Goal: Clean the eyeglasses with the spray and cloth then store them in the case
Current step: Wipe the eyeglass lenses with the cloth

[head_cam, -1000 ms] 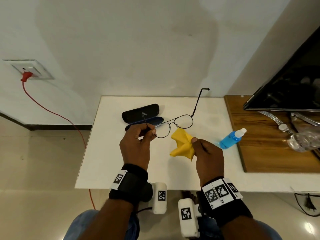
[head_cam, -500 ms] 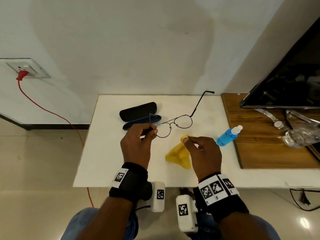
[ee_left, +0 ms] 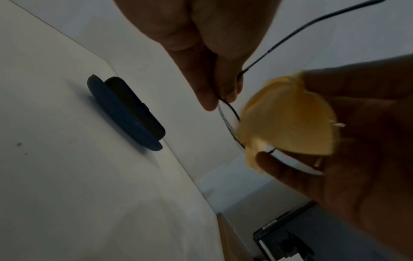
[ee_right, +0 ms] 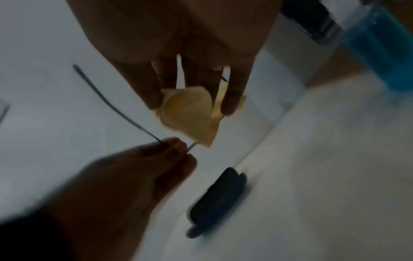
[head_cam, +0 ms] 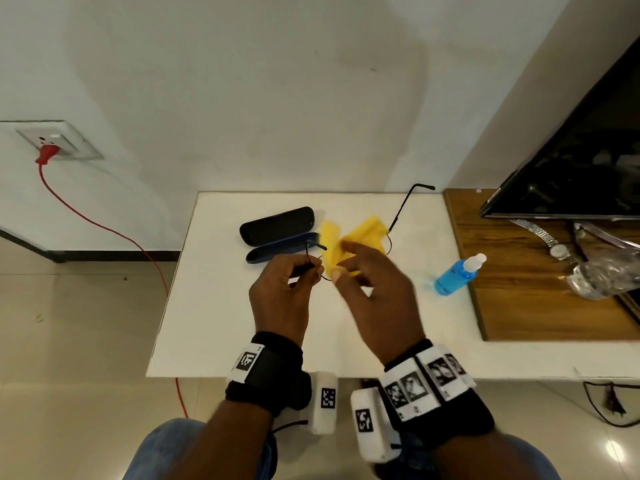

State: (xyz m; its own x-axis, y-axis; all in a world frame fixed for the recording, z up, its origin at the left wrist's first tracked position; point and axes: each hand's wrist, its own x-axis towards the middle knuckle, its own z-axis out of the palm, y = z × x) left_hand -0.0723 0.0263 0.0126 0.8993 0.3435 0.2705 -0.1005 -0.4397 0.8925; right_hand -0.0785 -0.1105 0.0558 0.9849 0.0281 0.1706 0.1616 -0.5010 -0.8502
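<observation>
My left hand (head_cam: 304, 271) pinches the thin black wire eyeglasses (head_cam: 401, 209) at the left hinge, above the white table (head_cam: 207, 323). My right hand (head_cam: 346, 265) holds the yellow cloth (head_cam: 363, 233) folded over a lens, thumb and fingers pinching it from both sides. The cloth (ee_left: 288, 120) covers most of the frame; one temple arm (ee_left: 312, 24) sticks out. Behind the hands the dark blue case (head_cam: 277, 230) lies open on the table. At the right the blue spray bottle (head_cam: 457, 275) lies on its side. The right wrist view is blurred and shows the cloth (ee_right: 190, 116).
A wooden board (head_cam: 554, 299) at the right bears a dark screen (head_cam: 581, 161), a wristwatch (head_cam: 554, 247) and a clear plastic bottle (head_cam: 602, 275). A red cable (head_cam: 104, 223) runs from a wall socket down past the table's left edge.
My right hand lifted the yellow cloth from the table up onto the glasses and now pinches a lens with it. The left hand kept its hold on the frame.
</observation>
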